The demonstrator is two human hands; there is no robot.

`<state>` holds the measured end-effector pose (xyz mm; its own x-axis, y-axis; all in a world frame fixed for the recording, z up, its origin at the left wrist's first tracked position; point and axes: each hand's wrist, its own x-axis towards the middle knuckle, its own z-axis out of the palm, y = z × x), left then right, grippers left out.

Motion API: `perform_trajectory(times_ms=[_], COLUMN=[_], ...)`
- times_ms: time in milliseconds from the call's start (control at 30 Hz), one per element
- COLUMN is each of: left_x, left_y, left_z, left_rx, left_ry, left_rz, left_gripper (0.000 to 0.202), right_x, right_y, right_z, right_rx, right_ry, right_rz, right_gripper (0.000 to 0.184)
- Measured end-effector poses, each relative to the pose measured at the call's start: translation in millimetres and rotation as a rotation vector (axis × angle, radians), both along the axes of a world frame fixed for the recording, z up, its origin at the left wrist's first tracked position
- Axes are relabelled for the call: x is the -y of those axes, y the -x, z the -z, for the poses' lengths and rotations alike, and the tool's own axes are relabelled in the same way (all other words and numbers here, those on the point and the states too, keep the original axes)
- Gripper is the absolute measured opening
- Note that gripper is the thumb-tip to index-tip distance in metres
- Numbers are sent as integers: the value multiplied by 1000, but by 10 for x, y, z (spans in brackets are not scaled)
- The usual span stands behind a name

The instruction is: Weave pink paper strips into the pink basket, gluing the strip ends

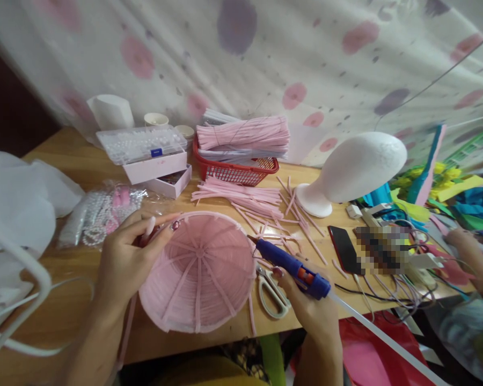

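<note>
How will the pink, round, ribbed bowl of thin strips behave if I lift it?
The pink, round, ribbed bowl of thin strips is probably light for its size, since its wall looks thin. Its radiating ribs should keep it fairly stiff, though it may flex where the left hand grips it. Being round, it could roll if pushed on edge.

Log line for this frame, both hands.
left hand: holding pink bowl-shaped piece at rim | right hand: holding blue glue gun, nozzle near rim | nearby: scissors, loose pink strips, red basket, white head form
</note>
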<state>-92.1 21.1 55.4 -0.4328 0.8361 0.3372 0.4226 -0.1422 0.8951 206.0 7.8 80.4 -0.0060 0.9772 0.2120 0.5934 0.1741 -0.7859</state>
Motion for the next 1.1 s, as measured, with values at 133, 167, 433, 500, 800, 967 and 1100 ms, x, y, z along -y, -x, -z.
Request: perform_trajectory(times_ms=[133,167,433,500,800,967,1100], left_x=[-7,-7,12,18,35,32,34], left_y=[0,2,0,-4,-1,10,11], left_z=[3,8,29,19,5,5,9], left_rx=[-4,-6,-24,-21,-10,7,3], left_ry=[-8,-9,-22,-15,31,52,53], left_rz=[-5,-7,-25,-33,-48,-60,-63], left_gripper=[24,25,23,23,23,24,26], right_x=[44,56,110,116,192,230,247], right_y=[0,-3,-49,-56,-88,-139,-159], right_z=[-41,-45,-24,-29,-52,-10,-24], right_rx=[-10,-12,-3,-11,-19,18,39], right_ry=[-27,-31,-33,-30,-8,13,-14], right_rz=[11,14,22,1,-26,-19,-34], right_gripper=[45,44,43,42,43,46,45])
